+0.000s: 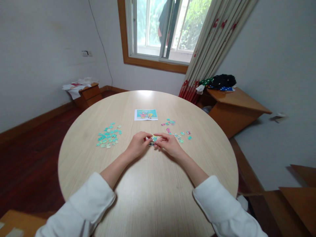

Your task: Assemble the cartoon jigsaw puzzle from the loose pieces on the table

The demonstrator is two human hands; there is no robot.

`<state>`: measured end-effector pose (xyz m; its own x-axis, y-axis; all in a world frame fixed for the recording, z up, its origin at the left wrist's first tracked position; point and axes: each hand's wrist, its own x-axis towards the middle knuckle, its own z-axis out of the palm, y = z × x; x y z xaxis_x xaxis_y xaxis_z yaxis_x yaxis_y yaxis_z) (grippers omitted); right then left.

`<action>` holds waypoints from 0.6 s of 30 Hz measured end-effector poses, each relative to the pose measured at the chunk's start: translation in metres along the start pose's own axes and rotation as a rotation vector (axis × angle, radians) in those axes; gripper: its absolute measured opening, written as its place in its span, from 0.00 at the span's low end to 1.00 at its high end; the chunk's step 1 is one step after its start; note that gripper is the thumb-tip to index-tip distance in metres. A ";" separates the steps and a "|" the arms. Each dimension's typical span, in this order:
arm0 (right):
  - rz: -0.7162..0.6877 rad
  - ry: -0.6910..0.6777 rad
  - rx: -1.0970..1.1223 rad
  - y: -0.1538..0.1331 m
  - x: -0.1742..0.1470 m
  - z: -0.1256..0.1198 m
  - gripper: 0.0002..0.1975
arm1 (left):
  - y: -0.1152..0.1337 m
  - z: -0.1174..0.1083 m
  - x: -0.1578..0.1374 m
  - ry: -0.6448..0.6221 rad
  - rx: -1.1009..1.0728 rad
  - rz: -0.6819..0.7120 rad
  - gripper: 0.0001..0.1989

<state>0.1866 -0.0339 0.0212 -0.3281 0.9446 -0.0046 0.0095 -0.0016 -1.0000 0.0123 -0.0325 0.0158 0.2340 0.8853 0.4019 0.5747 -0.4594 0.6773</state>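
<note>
My left hand (140, 144) and my right hand (169, 144) meet near the middle of the round table (148, 191). Between their fingertips is a small cluster of jigsaw puzzle pieces (154, 138), coloured teal, yellow and dark. The thumb and fingers of both hands are closed on it from either side, and they partly hide it. Just beyond lies a picture card (146, 115) with a pink and a yellow cartoon figure on teal. Loose teal puzzle pieces (108, 135) form a pile to the left. More pieces (182, 136), some pink, are scattered right of my right hand.
A small joined-looking group of puzzle pieces (169, 122) lies right of the card. Beyond the table stand a wooden cabinet (237, 102) with dark cloth on top, a small wooden drawer unit (91, 95), a curtain (209, 42) and a window (160, 29).
</note>
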 end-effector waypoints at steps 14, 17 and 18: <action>0.033 0.007 0.002 0.005 0.002 0.001 0.20 | 0.005 0.000 0.000 -0.024 -0.002 -0.012 0.05; 0.038 0.007 -0.001 0.004 0.002 0.002 0.19 | 0.005 0.000 -0.001 -0.030 -0.007 -0.011 0.05; 0.038 0.006 -0.001 0.003 0.002 0.002 0.19 | 0.005 0.000 -0.001 -0.032 -0.006 -0.008 0.05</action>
<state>0.1842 -0.0331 0.0179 -0.3217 0.9459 -0.0425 0.0226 -0.0372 -0.9991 0.0152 -0.0357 0.0189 0.2543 0.8908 0.3766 0.5717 -0.4526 0.6843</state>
